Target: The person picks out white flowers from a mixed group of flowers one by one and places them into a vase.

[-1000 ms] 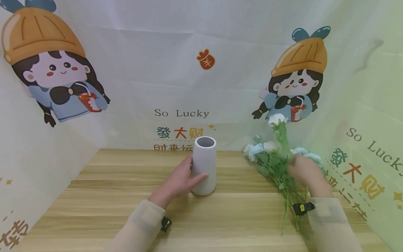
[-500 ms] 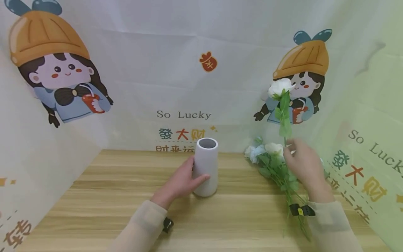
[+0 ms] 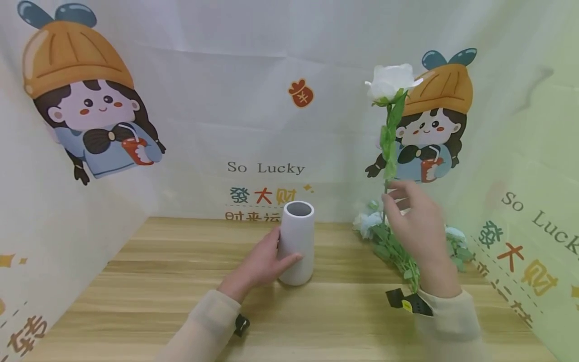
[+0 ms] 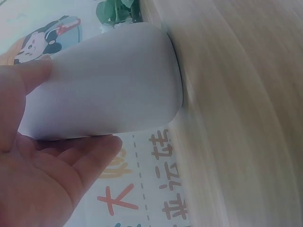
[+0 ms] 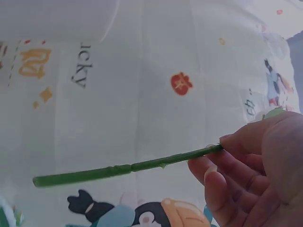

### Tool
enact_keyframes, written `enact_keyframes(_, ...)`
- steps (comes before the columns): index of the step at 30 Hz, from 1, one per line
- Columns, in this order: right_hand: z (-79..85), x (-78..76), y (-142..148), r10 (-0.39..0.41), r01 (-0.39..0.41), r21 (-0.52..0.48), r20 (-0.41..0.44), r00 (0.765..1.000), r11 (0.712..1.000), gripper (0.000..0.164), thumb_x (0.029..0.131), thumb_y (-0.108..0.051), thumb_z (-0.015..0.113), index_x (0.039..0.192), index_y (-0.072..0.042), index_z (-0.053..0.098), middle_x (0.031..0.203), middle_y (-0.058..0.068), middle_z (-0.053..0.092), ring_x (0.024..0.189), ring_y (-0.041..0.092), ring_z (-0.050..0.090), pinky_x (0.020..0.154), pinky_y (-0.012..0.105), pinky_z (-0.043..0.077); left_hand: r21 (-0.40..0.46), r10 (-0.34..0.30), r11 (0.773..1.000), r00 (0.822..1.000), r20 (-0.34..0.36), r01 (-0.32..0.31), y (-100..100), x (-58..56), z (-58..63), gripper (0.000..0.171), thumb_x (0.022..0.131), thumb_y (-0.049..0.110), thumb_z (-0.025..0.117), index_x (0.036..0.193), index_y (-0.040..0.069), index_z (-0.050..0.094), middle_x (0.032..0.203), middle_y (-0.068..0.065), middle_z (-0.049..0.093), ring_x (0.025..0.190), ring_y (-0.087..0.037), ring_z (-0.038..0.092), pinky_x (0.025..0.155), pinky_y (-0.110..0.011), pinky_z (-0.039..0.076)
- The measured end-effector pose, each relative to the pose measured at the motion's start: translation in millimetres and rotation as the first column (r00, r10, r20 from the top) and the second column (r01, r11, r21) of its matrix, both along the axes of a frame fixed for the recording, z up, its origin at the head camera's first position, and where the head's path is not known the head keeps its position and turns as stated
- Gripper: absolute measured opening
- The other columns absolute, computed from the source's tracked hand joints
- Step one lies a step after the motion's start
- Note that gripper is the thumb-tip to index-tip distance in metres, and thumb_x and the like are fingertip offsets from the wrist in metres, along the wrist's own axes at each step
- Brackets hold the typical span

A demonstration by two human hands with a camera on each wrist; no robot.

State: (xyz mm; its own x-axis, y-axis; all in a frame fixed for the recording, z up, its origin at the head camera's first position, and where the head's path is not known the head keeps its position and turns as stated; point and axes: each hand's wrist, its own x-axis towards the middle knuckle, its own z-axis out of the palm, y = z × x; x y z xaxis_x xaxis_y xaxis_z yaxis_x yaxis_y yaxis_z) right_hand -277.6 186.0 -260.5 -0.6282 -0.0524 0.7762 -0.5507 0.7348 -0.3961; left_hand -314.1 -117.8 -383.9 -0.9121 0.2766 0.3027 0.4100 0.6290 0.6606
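A white vase [image 3: 297,246] stands upright on the wooden table, its round mouth facing up. My left hand [image 3: 259,264] holds it from the left side, thumb across the front and fingers behind. In the left wrist view the vase [image 4: 109,85] lies between thumb and fingers, its base at the tabletop. My right hand [image 3: 418,221] pinches the stem of a white rose [image 3: 391,83], which stands upright with its bloom high above the hand. The bare lower stem [image 5: 90,176] sticks out below the fingers in the right wrist view, its cut end free.
Behind my right wrist lies a bunch of artificial flowers [image 3: 393,249] with pale blue blooms and green leaves, partly hidden by the hand. The wooden table [image 3: 181,281] meets a printed cloth backdrop [image 3: 217,100] at the back and both sides.
My right hand has lifted the white rose up out of the bunch and moved slightly left with it. The left hand stays on the vase.
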Motion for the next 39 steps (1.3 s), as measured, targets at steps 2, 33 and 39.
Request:
enact_keyframes(2,2.8,-1.8,-7.2,0.015,-0.016,-0.028,-0.029,0.999,0.999,0.024,0.096,-0.016,0.063,0.116,-0.003,0.064,0.094,0.01,0.069,0.079,0.022,0.063,0.06,0.044,0.053,0.001,0.005,1.0,1.0,-0.002,-0.005,0.0,0.6,-0.5,0.08,0.09,0.041,0.074,0.146,0.002,0.033,0.133,-0.013,0.05,0.118,-0.021,0.049,0.101,-0.047,0.045)
enact_keyframes(33,11.4,5.6,-83.3,0.375,-0.464,-0.366,-0.29,0.881,0.807,0.013,0.094,0.012,0.06,0.106,0.013,0.055,0.095,0.023,0.065,0.082,0.031,0.068,0.054,0.02,0.058,-0.005,0.005,1.0,1.0,0.0,-0.005,0.5,-1.8,-0.3,0.076,0.09,0.04,0.075,0.143,0.004,0.035,0.13,-0.012,0.051,0.116,-0.02,0.05,0.1,-0.046,0.046)
enact_keyframes(39,-16.0,-20.4,-92.8,0.412,-0.471,-0.333,-0.236,0.88,0.817,0.014,0.096,0.004,0.063,0.109,0.003,0.057,0.096,0.01,0.07,0.083,0.018,0.068,0.056,0.022,0.059,-0.01,0.013,1.0,1.0,0.027,-0.013,0.0,-0.8,-1.1,0.078,0.09,0.042,0.074,0.144,0.004,0.034,0.132,-0.011,0.05,0.116,-0.02,0.05,0.1,-0.048,0.045)
